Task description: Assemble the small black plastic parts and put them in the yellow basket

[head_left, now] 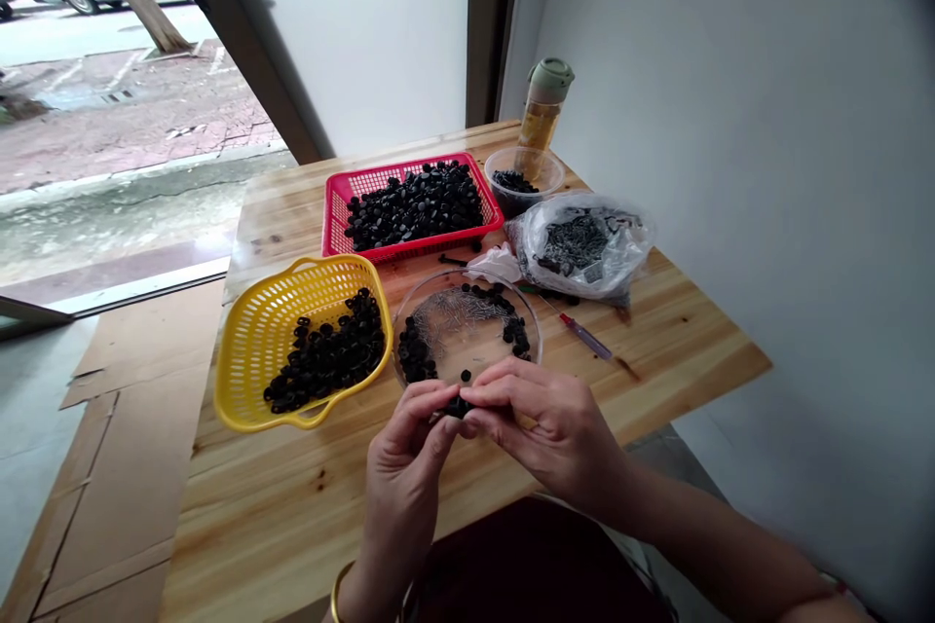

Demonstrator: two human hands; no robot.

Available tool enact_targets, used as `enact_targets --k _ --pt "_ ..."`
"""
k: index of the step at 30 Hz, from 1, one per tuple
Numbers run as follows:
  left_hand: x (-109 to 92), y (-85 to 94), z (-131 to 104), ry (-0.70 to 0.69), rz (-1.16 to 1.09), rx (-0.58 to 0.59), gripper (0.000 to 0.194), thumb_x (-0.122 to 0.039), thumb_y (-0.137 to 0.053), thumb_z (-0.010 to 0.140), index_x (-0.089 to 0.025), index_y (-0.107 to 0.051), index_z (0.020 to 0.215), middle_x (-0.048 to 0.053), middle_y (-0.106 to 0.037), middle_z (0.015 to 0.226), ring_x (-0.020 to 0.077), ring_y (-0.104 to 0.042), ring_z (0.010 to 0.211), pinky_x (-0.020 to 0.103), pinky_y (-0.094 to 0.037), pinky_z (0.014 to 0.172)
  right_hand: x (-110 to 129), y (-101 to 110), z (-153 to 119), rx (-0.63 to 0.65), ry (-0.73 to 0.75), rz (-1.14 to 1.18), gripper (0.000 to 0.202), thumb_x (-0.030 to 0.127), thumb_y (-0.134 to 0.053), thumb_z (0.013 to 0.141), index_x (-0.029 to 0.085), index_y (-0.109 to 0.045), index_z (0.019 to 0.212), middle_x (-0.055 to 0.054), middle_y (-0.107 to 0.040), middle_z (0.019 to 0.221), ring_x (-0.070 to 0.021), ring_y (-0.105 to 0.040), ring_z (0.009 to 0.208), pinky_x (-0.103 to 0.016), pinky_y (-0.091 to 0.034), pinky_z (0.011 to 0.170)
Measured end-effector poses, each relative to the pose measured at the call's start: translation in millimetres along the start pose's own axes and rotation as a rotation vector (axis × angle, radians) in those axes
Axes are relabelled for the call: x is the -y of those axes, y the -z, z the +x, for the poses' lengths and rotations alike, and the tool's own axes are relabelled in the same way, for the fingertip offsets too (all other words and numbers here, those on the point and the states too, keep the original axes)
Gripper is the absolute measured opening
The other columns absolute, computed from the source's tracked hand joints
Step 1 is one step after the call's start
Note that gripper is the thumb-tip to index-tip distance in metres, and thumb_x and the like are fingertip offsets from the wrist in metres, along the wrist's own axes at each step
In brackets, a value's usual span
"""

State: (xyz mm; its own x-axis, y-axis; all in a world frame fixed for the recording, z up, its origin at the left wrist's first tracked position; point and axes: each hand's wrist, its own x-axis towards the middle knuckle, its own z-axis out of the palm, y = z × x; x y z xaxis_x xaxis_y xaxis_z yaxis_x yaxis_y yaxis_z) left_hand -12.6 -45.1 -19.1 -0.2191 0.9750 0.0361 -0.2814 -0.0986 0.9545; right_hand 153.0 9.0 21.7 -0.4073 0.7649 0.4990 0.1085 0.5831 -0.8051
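My left hand (413, 453) and my right hand (551, 419) meet at the near edge of a round clear tray (542, 336). Between their fingertips they pinch a small black part (458, 406), partly covered by the fingers. Both hands are closed on it. Just beyond the fingers lies a small round black piece (466, 376). Inside the clear tray are thin metal pins (457, 310) and black pieces along its left and right sides. A yellow basket (244, 350) with black parts stands left of my hands.
Behind the tray sit a red basket (336, 214) of black pieces, a clear tub (562, 177), and a plastic bag (632, 234) of dark parts. A bottle (544, 107) stands at the back. A red-tipped tool (586, 337) lies right of the tray on the wooden table (687, 331).
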Motion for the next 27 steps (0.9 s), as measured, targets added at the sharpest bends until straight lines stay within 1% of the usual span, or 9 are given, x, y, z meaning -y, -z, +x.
enact_targets --k 6,10,14,15,17,19,21,24,27 --pt "1 6.0 -1 -0.172 0.158 0.035 0.022 -0.019 -0.077 0.091 -0.031 -0.082 0.109 0.003 -0.072 0.105 0.0132 -0.072 0.097 0.018 -0.059 0.085 -4 2 5 0.052 -0.059 0.097 0.009 0.015 -0.074 0.094 0.011 -0.080 0.099 -0.010 -0.078 0.089 -0.0166 -0.074 0.082 -0.023 -0.057 0.075" --pt "4 5.5 -5 -0.277 0.247 0.018 0.027 -0.014 -0.073 0.093 -0.032 -0.080 0.112 0.002 -0.071 0.109 0.0118 -0.071 0.100 0.016 -0.058 0.088 -4 1 5 0.050 -0.088 0.133 0.010 0.018 -0.075 0.094 0.014 -0.082 0.100 -0.009 -0.078 0.088 -0.0160 -0.073 0.081 -0.023 -0.056 0.075" --pt "7 3.2 -10 -0.326 0.288 -0.019 0.029 -0.011 -0.070 0.095 -0.031 -0.078 0.115 0.001 -0.070 0.111 0.0111 -0.069 0.103 0.016 -0.056 0.091 -4 1 5 0.059 -0.151 0.204 0.011 0.020 -0.076 0.093 0.017 -0.083 0.101 -0.008 -0.078 0.090 -0.0161 -0.072 0.084 -0.026 -0.056 0.077" --pt "7 2.5 -11 -0.329 0.285 -0.020 0.030 -0.012 -0.070 0.095 -0.031 -0.078 0.115 0.001 -0.070 0.111 0.0111 -0.069 0.103 0.016 -0.056 0.091 -6 1 6 0.068 -0.204 0.263 0.010 0.022 -0.078 0.092 0.017 -0.083 0.099 -0.008 -0.077 0.090 -0.0158 -0.071 0.083 -0.026 -0.056 0.076" --pt "8 1.0 -12 -0.320 0.265 -0.003 0.029 -0.013 -0.069 0.096 -0.032 -0.077 0.117 0.001 -0.070 0.111 0.0113 -0.069 0.103 0.017 -0.056 0.091 -10 3 9 0.115 -0.382 0.466 0.011 0.025 -0.085 0.085 0.017 -0.082 0.091 -0.005 -0.075 0.084 -0.0134 -0.068 0.073 -0.024 -0.055 0.067" --pt "8 -0.8 -13 -0.298 0.231 0.032 0.028 -0.015 -0.068 0.097 -0.032 -0.077 0.117 0.001 -0.069 0.109 0.0120 -0.068 0.101 0.018 -0.056 0.090 -15 5 13 0.188 -0.600 0.719 0.021 0.026 -0.092 0.075 0.016 -0.077 0.086 0.000 -0.071 0.076 -0.0097 -0.062 0.061 -0.021 -0.051 0.056" --pt "9 -2.8 -13 -0.277 0.206 0.052 0.025 -0.017 -0.068 0.097 -0.031 -0.078 0.115 0.002 -0.068 0.109 0.0138 -0.066 0.104 0.021 -0.056 0.092 -21 7 16 0.255 -0.760 0.903 0.035 0.023 -0.097 0.064 0.016 -0.073 0.088 0.003 -0.068 0.073 -0.0078 -0.059 0.056 -0.019 -0.048 0.050" --pt "8 -6.1 -14 -0.253 0.205 0.042 0.020 -0.022 -0.071 0.096 -0.031 -0.080 0.110 0.005 -0.063 0.118 0.0176 -0.063 0.111 0.027 -0.055 0.098 -27 11 18 0.364 -0.858 0.989 0.042 0.019 -0.098 0.059 0.015 -0.072 0.092 0.004 -0.070 0.072 -0.0076 -0.060 0.054 -0.017 -0.048 0.048" --pt "6 -9.4 -17 -0.202 0.190 0.042 0.016 -0.026 -0.072 0.095 -0.031 -0.082 0.107 0.006 -0.059 0.129 0.0197 -0.063 0.112 0.032 -0.055 0.100 -29 13 14 0.461 -0.898 0.985 0.031 0.024 -0.094 0.064 0.013 -0.075 0.086 0.003 -0.070 0.064 -0.0071 -0.059 0.049 -0.017 -0.047 0.048"
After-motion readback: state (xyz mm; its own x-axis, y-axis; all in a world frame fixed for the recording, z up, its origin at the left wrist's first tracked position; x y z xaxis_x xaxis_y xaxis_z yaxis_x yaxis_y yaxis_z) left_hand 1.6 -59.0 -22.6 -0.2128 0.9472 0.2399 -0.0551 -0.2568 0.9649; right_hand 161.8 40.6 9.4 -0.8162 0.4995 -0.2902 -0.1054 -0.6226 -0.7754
